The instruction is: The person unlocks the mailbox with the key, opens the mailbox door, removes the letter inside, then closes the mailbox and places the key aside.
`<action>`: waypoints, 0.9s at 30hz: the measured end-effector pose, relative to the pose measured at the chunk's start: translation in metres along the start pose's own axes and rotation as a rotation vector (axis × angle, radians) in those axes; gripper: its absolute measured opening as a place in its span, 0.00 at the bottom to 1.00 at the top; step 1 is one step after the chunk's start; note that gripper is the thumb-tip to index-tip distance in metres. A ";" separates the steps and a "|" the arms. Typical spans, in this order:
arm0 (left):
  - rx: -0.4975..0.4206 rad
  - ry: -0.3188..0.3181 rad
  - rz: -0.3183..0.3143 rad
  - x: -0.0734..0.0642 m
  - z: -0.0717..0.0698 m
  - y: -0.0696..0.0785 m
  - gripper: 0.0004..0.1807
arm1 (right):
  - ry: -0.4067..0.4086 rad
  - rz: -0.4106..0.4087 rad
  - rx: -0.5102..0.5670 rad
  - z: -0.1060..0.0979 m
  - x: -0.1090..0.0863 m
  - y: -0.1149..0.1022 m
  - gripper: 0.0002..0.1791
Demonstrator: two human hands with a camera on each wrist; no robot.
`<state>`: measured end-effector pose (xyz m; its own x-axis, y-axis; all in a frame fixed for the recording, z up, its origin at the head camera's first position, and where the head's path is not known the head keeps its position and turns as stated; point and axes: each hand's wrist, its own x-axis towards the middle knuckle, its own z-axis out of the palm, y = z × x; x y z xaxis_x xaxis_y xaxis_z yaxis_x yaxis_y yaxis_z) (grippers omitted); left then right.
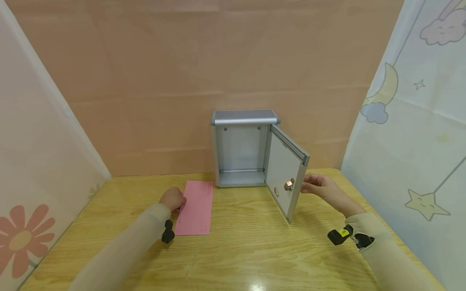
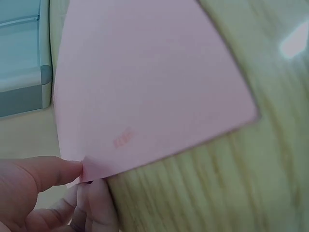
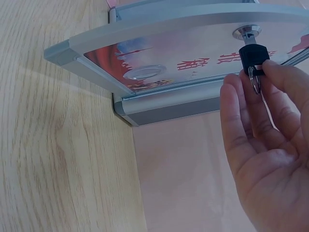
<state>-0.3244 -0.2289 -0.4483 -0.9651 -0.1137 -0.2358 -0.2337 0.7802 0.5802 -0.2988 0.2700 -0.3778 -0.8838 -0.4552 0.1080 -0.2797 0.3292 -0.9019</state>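
My left hand [image 1: 172, 198] pinches the edge of a pink envelope [image 1: 196, 210] between thumb and fingers. In the left wrist view the pinched corner of the envelope [image 2: 145, 92] is lifted off the table. A silver metal mailbox [image 1: 246, 117] stands upright at the back, its door [image 1: 278, 165] swung out to the right. With thumb and fingertips my right hand [image 1: 324, 190] holds a black-headed key [image 3: 254, 55]. This key sits in the lock [image 3: 246, 32] on the door's printed front, and a small metal ring hangs from it. Inside, the mailbox shows a bare back wall.
The wooden table [image 1: 233, 258] runs up to a brown paper backdrop [image 1: 164, 81]. Patterned side panels stand left [image 1: 47, 141] and right [image 1: 407, 153]. A round window [image 3: 145, 72] is set in the door, near its lower end.
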 end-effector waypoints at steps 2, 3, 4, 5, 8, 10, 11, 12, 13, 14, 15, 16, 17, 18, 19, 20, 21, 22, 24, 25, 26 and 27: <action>0.017 0.000 0.000 -0.002 0.000 0.002 0.13 | -0.002 0.000 -0.001 0.000 0.000 0.000 0.19; 0.032 0.002 0.003 -0.003 -0.001 0.002 0.13 | -0.004 0.000 0.000 0.000 0.000 0.000 0.19; 0.046 0.002 0.010 -0.003 -0.001 0.003 0.13 | -0.005 -0.001 -0.002 0.001 0.000 0.000 0.19; 0.058 0.001 0.014 -0.004 -0.001 0.003 0.13 | -0.005 0.000 -0.004 0.001 0.000 0.000 0.19; 0.093 0.001 0.029 -0.005 -0.002 0.005 0.13 | 0.000 0.000 -0.002 0.001 0.001 0.000 0.19; 0.094 0.002 0.031 -0.005 -0.002 0.005 0.12 | 0.002 0.000 0.001 0.000 0.001 0.000 0.19; 0.092 0.000 0.029 -0.005 -0.002 0.005 0.12 | 0.003 0.000 0.002 0.001 0.001 0.000 0.19; 0.093 0.000 0.030 -0.005 -0.002 0.004 0.11 | 0.002 -0.001 0.005 0.001 0.001 0.000 0.19; 0.094 0.001 0.032 -0.005 -0.002 0.005 0.11 | 0.001 -0.001 0.006 0.000 0.001 0.000 0.20; 0.097 0.000 0.033 -0.005 -0.002 0.005 0.12 | 0.002 -0.002 0.006 0.000 0.001 0.001 0.20; 0.099 -0.002 0.036 -0.005 -0.002 0.005 0.12 | 0.002 -0.004 0.005 0.000 0.001 0.001 0.20; 0.099 -0.008 0.038 -0.005 -0.003 0.005 0.13 | 0.003 -0.004 0.006 0.000 0.001 0.001 0.20; 0.098 -0.014 0.038 -0.004 -0.003 0.005 0.15 | 0.003 -0.004 0.006 0.000 0.001 0.002 0.20; 0.089 -0.020 0.037 -0.004 -0.005 0.005 0.16 | 0.004 -0.005 0.007 0.000 0.001 0.002 0.19; 0.088 -0.027 0.041 -0.003 -0.007 0.006 0.17 | 0.005 -0.006 0.006 0.000 0.001 0.002 0.19; 0.072 -0.033 0.039 -0.001 -0.010 0.008 0.17 | 0.008 -0.007 0.005 0.000 0.001 0.003 0.19; 0.066 -0.030 0.050 0.000 -0.013 0.012 0.17 | 0.007 -0.011 0.002 0.000 0.001 0.003 0.19; 0.049 -0.028 0.060 0.002 -0.017 0.016 0.15 | 0.008 -0.012 0.001 0.000 0.002 0.003 0.19; 0.031 -0.009 0.104 0.004 -0.026 0.029 0.16 | 0.007 -0.020 -0.004 0.000 0.002 0.003 0.19; 0.018 0.005 0.131 0.005 -0.030 0.037 0.16 | 0.007 -0.019 -0.006 0.000 0.002 0.002 0.19; -0.014 0.015 0.157 0.005 -0.034 0.046 0.16 | 0.006 -0.017 -0.007 0.000 0.002 0.002 0.19; -0.038 0.027 0.190 0.004 -0.037 0.055 0.18 | 0.004 -0.016 -0.006 0.000 0.002 0.002 0.19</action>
<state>-0.3456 -0.2091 -0.3887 -0.9951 0.0166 -0.0978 -0.0503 0.7652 0.6418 -0.3008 0.2695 -0.3796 -0.8805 -0.4574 0.1244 -0.2966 0.3269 -0.8973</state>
